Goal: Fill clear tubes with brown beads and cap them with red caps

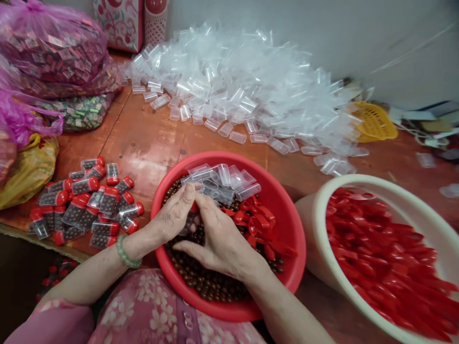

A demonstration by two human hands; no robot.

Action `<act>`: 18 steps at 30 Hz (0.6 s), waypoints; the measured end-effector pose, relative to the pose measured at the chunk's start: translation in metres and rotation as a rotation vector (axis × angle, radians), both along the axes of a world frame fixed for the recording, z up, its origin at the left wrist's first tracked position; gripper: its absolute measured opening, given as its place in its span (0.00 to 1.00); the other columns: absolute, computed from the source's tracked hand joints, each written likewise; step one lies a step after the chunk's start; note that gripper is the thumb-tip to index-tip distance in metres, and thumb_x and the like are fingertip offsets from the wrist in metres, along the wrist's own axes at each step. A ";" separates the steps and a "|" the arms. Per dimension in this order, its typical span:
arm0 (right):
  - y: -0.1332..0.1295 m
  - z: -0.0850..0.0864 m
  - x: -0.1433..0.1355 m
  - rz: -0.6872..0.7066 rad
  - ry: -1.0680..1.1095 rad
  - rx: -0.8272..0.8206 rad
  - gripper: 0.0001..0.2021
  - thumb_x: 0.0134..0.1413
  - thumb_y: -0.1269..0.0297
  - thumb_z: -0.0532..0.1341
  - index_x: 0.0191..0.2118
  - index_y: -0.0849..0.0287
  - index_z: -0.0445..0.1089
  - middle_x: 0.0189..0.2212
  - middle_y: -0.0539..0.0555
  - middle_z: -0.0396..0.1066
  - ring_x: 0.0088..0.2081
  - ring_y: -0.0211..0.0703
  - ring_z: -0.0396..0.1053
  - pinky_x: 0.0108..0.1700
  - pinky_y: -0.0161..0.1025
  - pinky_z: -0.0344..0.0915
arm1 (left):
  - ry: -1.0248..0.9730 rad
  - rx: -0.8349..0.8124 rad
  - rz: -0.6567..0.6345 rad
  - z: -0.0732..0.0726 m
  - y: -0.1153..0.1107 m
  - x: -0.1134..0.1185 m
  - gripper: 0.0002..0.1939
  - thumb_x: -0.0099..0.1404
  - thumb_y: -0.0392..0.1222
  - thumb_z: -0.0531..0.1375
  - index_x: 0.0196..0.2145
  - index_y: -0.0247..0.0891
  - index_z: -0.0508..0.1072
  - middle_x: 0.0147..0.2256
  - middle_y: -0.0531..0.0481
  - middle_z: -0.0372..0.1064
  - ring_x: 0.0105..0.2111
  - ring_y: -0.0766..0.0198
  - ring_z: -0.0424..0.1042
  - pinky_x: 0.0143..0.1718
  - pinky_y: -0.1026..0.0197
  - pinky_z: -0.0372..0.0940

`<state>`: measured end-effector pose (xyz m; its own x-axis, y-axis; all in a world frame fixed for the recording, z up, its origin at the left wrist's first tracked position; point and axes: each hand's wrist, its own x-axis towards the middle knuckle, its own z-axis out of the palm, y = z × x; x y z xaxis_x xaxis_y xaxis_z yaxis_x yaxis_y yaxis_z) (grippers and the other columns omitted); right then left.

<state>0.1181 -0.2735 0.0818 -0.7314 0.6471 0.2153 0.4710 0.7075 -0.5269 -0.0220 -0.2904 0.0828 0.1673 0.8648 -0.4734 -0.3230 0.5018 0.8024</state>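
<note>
Over a red basin [299, 224] of brown beads [211, 282], my left hand [174, 215] is curled around a clear container [187, 223] with a red cap, mostly hidden by the fingers. My right hand [222, 239] meets it from the right, its fingertips at the capped end and its thumb held apart below. Loose clear tubes [224, 184] lie at the back of the basin. Red plastic caps [256, 222] rest on the beads to the right of my hands.
Filled red-capped containers [86, 203] are piled at the left. Clear tubes [244, 86] are heaped at the back, beside a yellow basket [375, 122]. A white tub [319, 215] of red pieces stands right; purple bags [57, 43] sit back left.
</note>
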 end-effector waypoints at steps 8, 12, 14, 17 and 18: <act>0.000 -0.004 -0.003 -0.037 0.048 0.324 0.35 0.54 0.51 0.61 0.60 0.68 0.53 0.43 0.67 0.74 0.40 0.55 0.74 0.39 0.49 0.67 | -0.005 0.024 -0.038 0.006 0.001 0.000 0.34 0.68 0.64 0.44 0.61 0.37 0.60 0.34 0.46 0.72 0.21 0.69 0.64 0.24 0.64 0.63; 0.002 -0.003 -0.001 -0.011 0.060 0.496 0.31 0.53 0.54 0.60 0.55 0.74 0.58 0.34 0.63 0.75 0.32 0.50 0.73 0.35 0.45 0.66 | -0.037 -0.039 -0.092 0.004 -0.001 0.001 0.32 0.70 0.62 0.42 0.61 0.38 0.62 0.34 0.45 0.73 0.18 0.70 0.64 0.22 0.65 0.62; 0.003 -0.002 0.000 -0.007 0.050 0.553 0.29 0.53 0.54 0.59 0.53 0.74 0.60 0.31 0.63 0.75 0.31 0.50 0.72 0.34 0.45 0.67 | -0.060 -0.046 -0.084 0.002 -0.002 0.002 0.32 0.70 0.61 0.42 0.60 0.37 0.63 0.35 0.44 0.74 0.20 0.69 0.66 0.23 0.64 0.64; 0.005 -0.003 0.002 0.001 0.032 0.614 0.27 0.52 0.52 0.57 0.50 0.73 0.62 0.29 0.61 0.74 0.29 0.48 0.71 0.33 0.44 0.67 | -0.104 -0.067 -0.049 -0.001 -0.002 0.006 0.31 0.71 0.60 0.44 0.56 0.34 0.67 0.36 0.43 0.74 0.22 0.67 0.67 0.26 0.63 0.66; 0.006 -0.004 0.003 0.005 0.027 0.627 0.27 0.52 0.52 0.57 0.49 0.73 0.63 0.29 0.61 0.74 0.29 0.48 0.71 0.33 0.44 0.67 | -0.114 -0.072 -0.046 -0.002 -0.002 0.008 0.29 0.71 0.58 0.44 0.54 0.33 0.68 0.35 0.44 0.74 0.21 0.68 0.67 0.25 0.63 0.66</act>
<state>0.1207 -0.2678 0.0775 -0.7231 0.3888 0.5709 0.4595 0.8879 -0.0227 -0.0142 -0.2929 0.0808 0.2624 0.8194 -0.5097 -0.3849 0.5733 0.7234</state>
